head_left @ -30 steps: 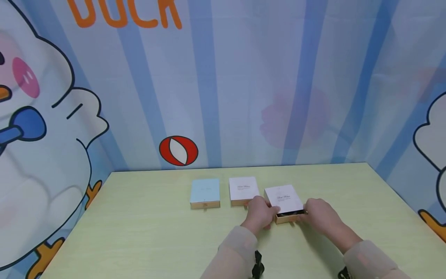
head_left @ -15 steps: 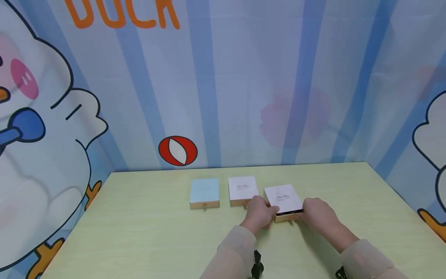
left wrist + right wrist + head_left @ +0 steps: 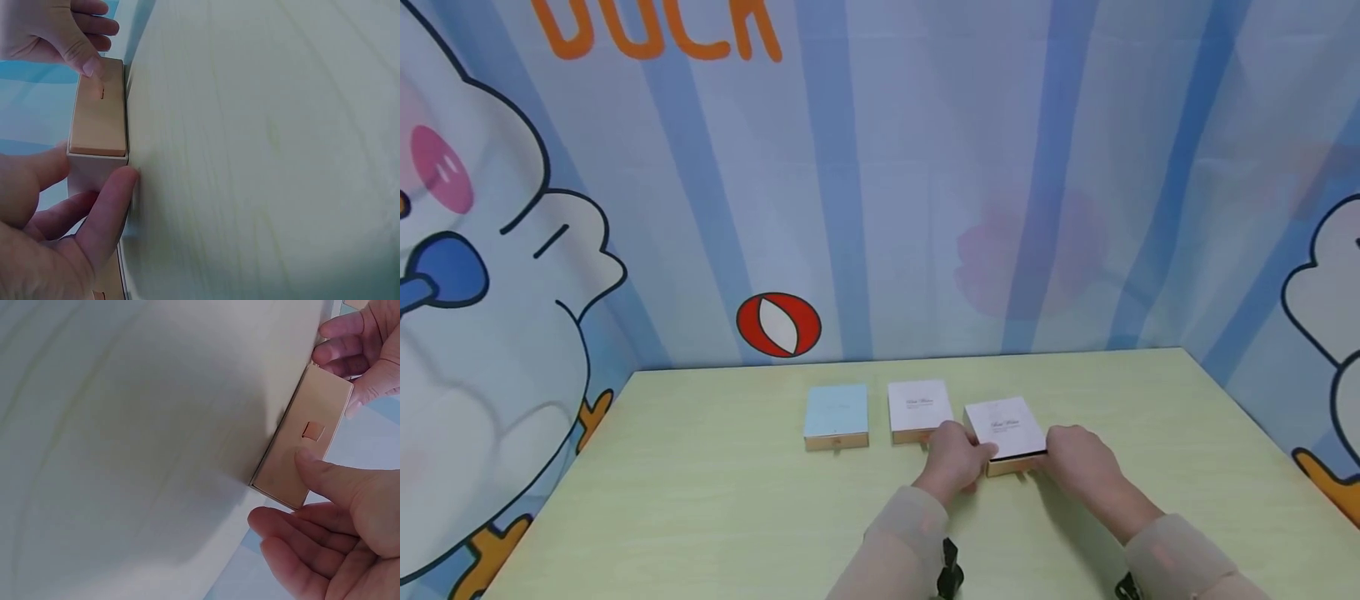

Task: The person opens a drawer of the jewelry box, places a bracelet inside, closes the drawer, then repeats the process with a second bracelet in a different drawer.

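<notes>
A small white drawer box [image 3: 1003, 421] with dark lettering on top and a copper-coloured drawer front [image 3: 281, 472] lies on the table. My left hand [image 3: 953, 457] holds the box's left side between thumb and fingers. At its right front corner, my right hand [image 3: 1081, 458] presses its thumb [image 3: 322, 478] flat against the drawer front, below the small pull tab [image 3: 314, 430]. The other right fingers lie loosely bent beside the box. Only a thin dark line shows between lid and drawer in the head view.
Another white box [image 3: 917, 402] stands close to the left of the held one, near my left hand. Further left is a light blue box [image 3: 837, 410]. The pale wooden table [image 3: 700, 500] ends at a blue-striped backdrop [image 3: 895, 208] with cartoon ducks.
The drawer has slid inward under my right thumb, and the dark gap behind its front has narrowed to a line. The right hand has shifted slightly with it; my left hand keeps its hold.
</notes>
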A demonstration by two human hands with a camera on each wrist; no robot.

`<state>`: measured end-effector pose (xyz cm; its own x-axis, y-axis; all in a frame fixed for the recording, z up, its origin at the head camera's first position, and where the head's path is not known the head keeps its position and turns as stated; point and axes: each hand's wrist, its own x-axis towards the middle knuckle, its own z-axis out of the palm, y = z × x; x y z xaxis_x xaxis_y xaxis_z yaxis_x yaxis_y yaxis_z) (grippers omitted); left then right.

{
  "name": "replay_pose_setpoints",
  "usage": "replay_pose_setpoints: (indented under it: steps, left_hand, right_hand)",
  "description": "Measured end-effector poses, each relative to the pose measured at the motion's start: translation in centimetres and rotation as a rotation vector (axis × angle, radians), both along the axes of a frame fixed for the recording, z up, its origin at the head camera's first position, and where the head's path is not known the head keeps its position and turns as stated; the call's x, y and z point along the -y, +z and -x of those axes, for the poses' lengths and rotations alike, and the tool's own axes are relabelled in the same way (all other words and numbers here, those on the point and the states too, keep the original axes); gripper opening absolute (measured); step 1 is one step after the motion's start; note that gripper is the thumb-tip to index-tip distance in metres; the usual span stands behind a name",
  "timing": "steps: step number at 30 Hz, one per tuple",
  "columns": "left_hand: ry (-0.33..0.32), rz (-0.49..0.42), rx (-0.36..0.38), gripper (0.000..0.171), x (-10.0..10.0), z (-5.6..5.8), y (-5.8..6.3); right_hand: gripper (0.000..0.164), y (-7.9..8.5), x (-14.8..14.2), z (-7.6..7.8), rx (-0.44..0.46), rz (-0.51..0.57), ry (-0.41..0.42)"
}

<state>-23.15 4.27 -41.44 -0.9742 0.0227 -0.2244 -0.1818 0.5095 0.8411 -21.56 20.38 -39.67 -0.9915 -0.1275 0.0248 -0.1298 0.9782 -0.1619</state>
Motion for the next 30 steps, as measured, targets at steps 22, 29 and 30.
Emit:
replay_pose_setpoints:
  steps: [22, 29, 30]
  left_hand:
    - [-0.001, -0.054, -0.159, 0.023, -0.4, -0.9, -1.2]
    - [0.028, -0.137, -0.146, 0.028, -0.6, -2.2, -0.7]
    - [0.031, -0.146, -0.138, 0.032, -0.8, -2.3, -0.6]
  right_hand:
    - [0.035, -0.3, -1.5, 0.7, 0.149, 0.339, -0.082]
    - [0.039, -0.9, -1.7, 0.8, 0.247, 0.619, -0.158]
    - [0.034, -0.9, -1.6, 0.8, 0.256, 0.652, -0.168]
